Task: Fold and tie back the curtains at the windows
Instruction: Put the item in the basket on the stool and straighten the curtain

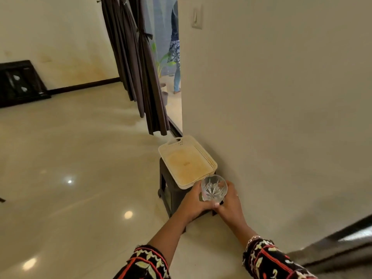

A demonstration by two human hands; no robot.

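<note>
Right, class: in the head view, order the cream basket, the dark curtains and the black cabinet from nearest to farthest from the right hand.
1. Cream basket, just ahead of right hand, on stool.
2. Dark curtains, beyond, at the window.
3. Black cabinet, far left.

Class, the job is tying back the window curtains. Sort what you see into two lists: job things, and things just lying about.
Job: curtains; tie-back band on the nearest curtain.
Not the job: glass, held by left hand and right hand; basket; stool beneath it; dark cabinet; wall switch.
</note>
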